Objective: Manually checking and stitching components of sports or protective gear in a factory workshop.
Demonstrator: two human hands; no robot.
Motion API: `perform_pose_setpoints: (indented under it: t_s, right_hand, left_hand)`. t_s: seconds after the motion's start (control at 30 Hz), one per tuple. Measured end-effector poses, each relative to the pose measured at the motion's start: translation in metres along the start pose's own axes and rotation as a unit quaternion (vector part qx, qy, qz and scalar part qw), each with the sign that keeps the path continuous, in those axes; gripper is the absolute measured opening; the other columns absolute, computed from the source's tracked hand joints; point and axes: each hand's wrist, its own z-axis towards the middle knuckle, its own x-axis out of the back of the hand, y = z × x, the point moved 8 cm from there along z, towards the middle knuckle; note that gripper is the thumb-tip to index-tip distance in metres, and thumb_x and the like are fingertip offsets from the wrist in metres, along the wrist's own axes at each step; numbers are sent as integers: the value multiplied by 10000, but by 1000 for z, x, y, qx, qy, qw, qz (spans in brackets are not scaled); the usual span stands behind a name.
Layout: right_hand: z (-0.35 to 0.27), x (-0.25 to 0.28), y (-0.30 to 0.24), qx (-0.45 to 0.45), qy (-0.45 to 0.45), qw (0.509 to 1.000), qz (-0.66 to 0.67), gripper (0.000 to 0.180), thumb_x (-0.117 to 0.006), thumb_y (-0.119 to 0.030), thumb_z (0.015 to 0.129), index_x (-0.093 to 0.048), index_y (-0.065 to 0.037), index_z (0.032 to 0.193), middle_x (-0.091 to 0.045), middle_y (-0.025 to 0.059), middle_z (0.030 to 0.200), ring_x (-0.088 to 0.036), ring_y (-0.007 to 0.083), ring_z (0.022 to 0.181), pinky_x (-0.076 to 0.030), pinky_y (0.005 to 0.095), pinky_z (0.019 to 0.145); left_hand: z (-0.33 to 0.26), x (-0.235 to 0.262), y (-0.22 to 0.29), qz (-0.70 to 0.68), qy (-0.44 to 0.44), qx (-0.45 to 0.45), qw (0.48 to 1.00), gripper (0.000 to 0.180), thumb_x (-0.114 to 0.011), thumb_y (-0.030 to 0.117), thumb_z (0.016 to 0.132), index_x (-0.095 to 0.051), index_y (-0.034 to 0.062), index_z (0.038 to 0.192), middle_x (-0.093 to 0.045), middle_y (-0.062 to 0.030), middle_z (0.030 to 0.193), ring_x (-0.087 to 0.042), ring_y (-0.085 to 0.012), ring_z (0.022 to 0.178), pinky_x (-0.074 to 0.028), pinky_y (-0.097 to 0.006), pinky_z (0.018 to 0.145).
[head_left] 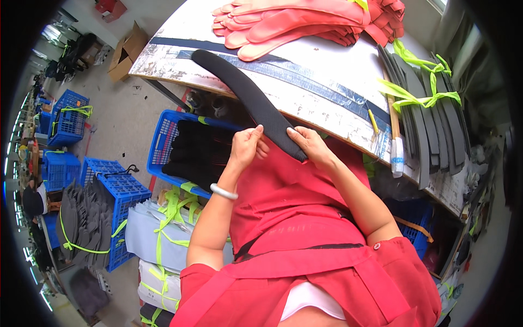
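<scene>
Between both gripping hands, left hand [246,146] and right hand [310,145], black curved strip [245,92], long axis up-left across table [327,87].

Matt black textured foam strip [245,92], smooth pink rubbery pieces [294,24], blue plastic crate [163,141], scuffed white tabletop [321,87]

Both bare forearms reach forward, bent at the elbows; left hand [246,146] and right hand [308,143] pinch shut, fingertips nearly meeting.
</scene>
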Motion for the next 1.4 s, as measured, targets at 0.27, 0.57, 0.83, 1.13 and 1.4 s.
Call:
perform_pose_setpoints:
  t_s: [0.27, 0.57, 0.83, 1.13, 1.4]
  right_hand:
    - [13, 0, -3, 27, 10, 998, -57, 344, -521, -342, 1005, -593, -30, 879, -539, -3, 640, -508, 55, 533, -404, 244, 463]
    - [9, 7, -14, -7, -22, 996, -85, 310, -553, -322, 995, -593, -17, 1025, -588, -12, 793, -522, 43, 709, -446, 228, 631]
    - [-2, -1, 19, -43, -80, 995, -43, 241, -589, -275, 977, -606, -38, 1019, -601, -18, 800, -521, 42, 659, -440, 212, 575]
    - [5, -41, 26, -44, -60, 997, 4, 220, -608, -242, 964, -573, -65, 1089, -580, -30, 718, -472, 19, 507, -340, 177, 433]
    - [7, -109, 31, -39, -144, 986, -74, 310, -542, -206, 995, -505, -59, 1264, -581, 18, 709, -510, 54, 515, -397, 200, 444]
  left_hand:
    - [65, -1, 87, 724, 141, -324, 592, 741, -389, 525, 981, -312, -38, 1456, -316, -210, 1518, -236, -315, 1445, -134, -415, 1192]
    - [160, 154, 182, 699, 290, -130, 641, 773, -302, 586, 974, -230, 36, 1512, -194, -130, 1589, -115, -254, 1484, -53, -381, 1205]
    - [120, 214, 205, 603, 479, -171, 615, 773, -357, 607, 958, -315, 33, 1473, -251, -192, 1552, -197, -333, 1451, -77, -452, 1189]
    - [-45, 16, -25, -141, 138, -117, 973, 277, -609, 153, 957, -558, 35, 1202, -629, -5, 960, -574, -63, 759, -479, -211, 689]
    - [-101, 108, -125, -273, 244, -40, 930, 70, -569, 84, 957, -565, 17, 975, -639, -91, 896, -642, -184, 726, -566, -279, 616]
